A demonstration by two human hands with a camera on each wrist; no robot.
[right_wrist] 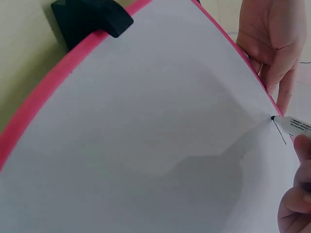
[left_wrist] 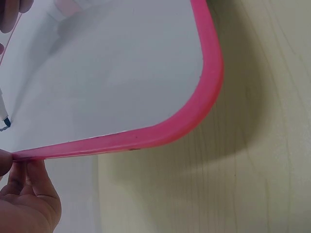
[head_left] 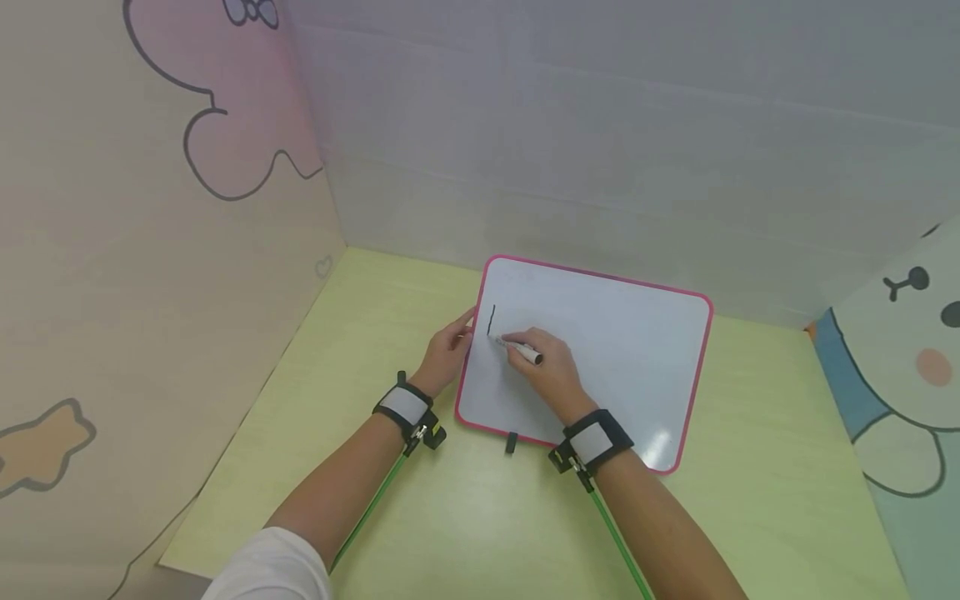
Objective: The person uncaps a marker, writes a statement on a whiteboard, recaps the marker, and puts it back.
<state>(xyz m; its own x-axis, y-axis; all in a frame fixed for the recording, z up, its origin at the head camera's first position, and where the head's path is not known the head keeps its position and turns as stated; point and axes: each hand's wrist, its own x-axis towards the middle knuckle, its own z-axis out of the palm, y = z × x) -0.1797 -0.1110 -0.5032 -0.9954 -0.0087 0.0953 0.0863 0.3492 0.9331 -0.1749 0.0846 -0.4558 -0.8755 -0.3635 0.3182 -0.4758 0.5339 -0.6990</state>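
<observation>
A whiteboard (head_left: 600,350) with a pink rim leans, tilted, at the back of the table. My left hand (head_left: 446,354) pinches the board's left edge; in the left wrist view its thumb and fingers (left_wrist: 34,187) lie on opposite sides of the rim. Held in my right hand (head_left: 551,371) is a white marker (head_left: 527,353), its dark tip touching the board near the left side. A short, nearly upright black line (head_left: 491,321) runs down to the tip. In the right wrist view, the marker (right_wrist: 296,126) shows its tip at the line's end.
A black clip-like piece (head_left: 511,443) sits on the board's bottom rim. The light yellow table (head_left: 465,517) meets a pale wall (head_left: 600,150) behind the board. Cartoon-printed panels stand at both sides. Green cords (head_left: 375,504) run from the wrist straps.
</observation>
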